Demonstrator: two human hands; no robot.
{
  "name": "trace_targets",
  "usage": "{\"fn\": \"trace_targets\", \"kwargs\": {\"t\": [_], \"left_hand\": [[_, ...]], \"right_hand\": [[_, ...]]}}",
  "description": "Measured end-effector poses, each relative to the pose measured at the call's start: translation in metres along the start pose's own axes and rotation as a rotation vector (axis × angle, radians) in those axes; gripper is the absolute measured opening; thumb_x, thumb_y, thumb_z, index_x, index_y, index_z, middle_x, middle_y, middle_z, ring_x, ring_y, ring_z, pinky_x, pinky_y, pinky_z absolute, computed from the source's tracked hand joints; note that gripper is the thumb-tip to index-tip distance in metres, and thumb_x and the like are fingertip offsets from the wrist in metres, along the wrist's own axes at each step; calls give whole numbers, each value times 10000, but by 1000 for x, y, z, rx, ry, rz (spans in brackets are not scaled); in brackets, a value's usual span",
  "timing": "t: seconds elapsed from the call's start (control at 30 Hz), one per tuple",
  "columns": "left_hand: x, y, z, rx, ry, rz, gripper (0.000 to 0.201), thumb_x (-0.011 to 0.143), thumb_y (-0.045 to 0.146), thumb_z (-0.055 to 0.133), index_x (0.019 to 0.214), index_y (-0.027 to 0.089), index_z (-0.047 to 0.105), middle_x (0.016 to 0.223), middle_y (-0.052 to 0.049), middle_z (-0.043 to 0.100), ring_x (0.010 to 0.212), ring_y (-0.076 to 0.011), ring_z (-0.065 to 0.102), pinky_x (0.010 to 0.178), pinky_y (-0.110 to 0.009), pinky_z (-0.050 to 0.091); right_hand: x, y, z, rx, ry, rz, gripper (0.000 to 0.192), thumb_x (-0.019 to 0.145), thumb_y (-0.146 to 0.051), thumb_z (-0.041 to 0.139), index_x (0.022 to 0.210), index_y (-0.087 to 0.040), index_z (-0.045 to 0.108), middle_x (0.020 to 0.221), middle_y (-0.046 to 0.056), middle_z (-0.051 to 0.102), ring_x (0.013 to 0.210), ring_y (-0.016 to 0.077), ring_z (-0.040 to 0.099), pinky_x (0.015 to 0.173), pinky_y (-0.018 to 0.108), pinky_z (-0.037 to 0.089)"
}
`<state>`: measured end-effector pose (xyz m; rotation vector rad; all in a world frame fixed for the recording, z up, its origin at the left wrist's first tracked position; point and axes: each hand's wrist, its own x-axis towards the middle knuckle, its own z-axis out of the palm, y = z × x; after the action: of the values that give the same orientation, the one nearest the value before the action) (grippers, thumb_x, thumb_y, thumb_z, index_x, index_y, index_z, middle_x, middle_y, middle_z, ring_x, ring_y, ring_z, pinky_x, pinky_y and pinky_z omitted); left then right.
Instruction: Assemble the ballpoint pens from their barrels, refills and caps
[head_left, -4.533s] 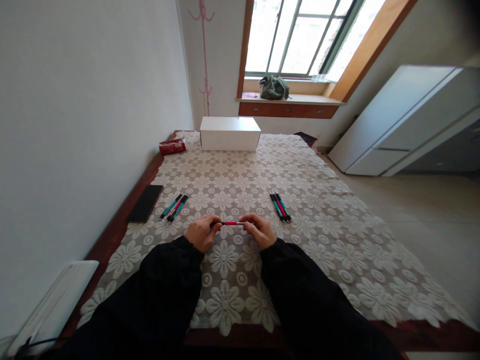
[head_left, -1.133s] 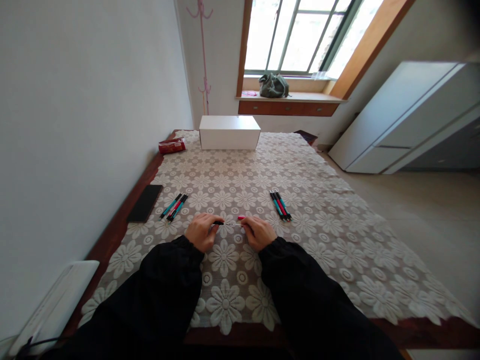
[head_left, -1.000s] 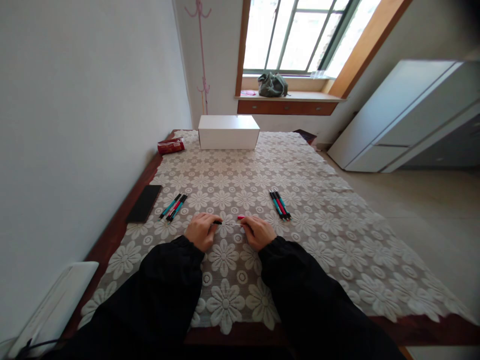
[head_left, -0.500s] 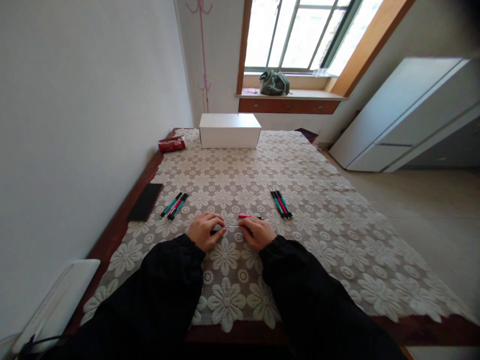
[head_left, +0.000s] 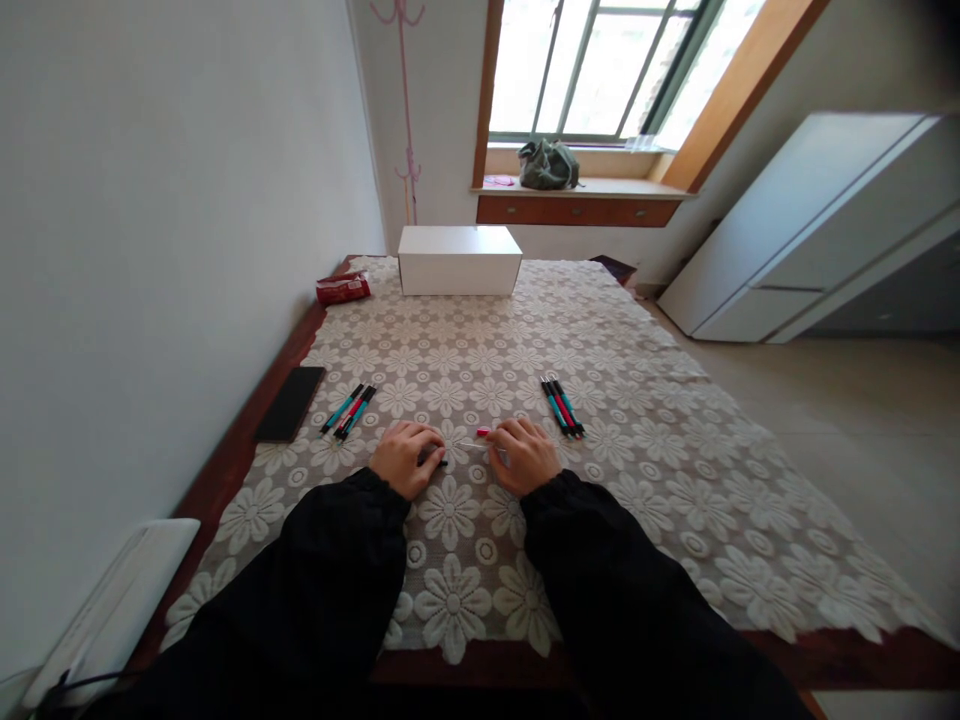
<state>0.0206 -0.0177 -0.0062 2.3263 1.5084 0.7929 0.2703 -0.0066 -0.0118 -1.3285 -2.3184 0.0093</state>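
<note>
A flowered cloth (head_left: 450,605) covers the table (head_left: 840,662). The left hand (head_left: 407,460) has its fingers curled in, a black part (head_left: 443,463) poking out beside their tips; I cannot tell whether they grip it. The right hand (head_left: 524,457) has bent fingers, and a thin refill (head_left: 470,445) reaches from them toward the left fingers; any pinch is too small to make out. Just beyond the right fingertips shows a red barrel (head_left: 482,432). Well past both sets of fingers stands a box (head_left: 459,272).
</note>
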Motion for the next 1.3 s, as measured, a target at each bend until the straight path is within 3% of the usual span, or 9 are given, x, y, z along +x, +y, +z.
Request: {"fn": "trace_targets", "kwargs": {"t": [0.3, 0.5, 0.63, 1.07, 1.3], "left_hand": [[0, -2, 2, -35, 36, 19, 123, 921, 304, 672, 889, 251, 780, 945, -46, 746, 970, -239, 646, 904, -395, 513], [-1, -3, 4, -150, 75, 174, 142, 953, 303, 652, 971, 247, 782, 879, -28, 775, 869, -205, 652, 853, -360, 531], [-2, -3, 6, -177, 23, 273, 147, 958, 275, 644, 1012, 260, 779, 916, -22, 783, 881, -200, 659, 838, -350, 534], [-2, -4, 6, -113, -174, 317, 229, 955, 241, 592, 1086, 303, 768, 1078, -4, 775, 1045, -225, 647, 940, -409, 481], [-2, 1, 0, -56, -174, 191, 484, 672, 81, 630, 1114, 263, 708, 1084, -29, 740, 1072, -269, 626, 964, -436, 475]], "right_hand": [[-2, -1, 6, 58, -48, -92, 89, 922, -282, 641, 989, -249, 690, 1032, 55, 701, 991, 246, 585, 864, 378, 444], [0, 0, 5, -45, -50, -24, 125, 959, -229, 575, 909, -230, 689, 934, 51, 690, 941, 230, 582, 820, 357, 418], [0, 1, 4, -79, -46, 10, 134, 958, -237, 570, 917, -227, 698, 941, 59, 679, 943, 230, 576, 808, 352, 414], [1, -2, 0, -88, -59, 20, 95, 912, -213, 591, 905, -218, 685, 948, 75, 668, 949, 241, 566, 799, 355, 400], [0, 0, 2, -50, -54, -9, 96, 911, -199, 591, 920, -227, 682, 947, 68, 672, 955, 241, 571, 815, 358, 422]]}}
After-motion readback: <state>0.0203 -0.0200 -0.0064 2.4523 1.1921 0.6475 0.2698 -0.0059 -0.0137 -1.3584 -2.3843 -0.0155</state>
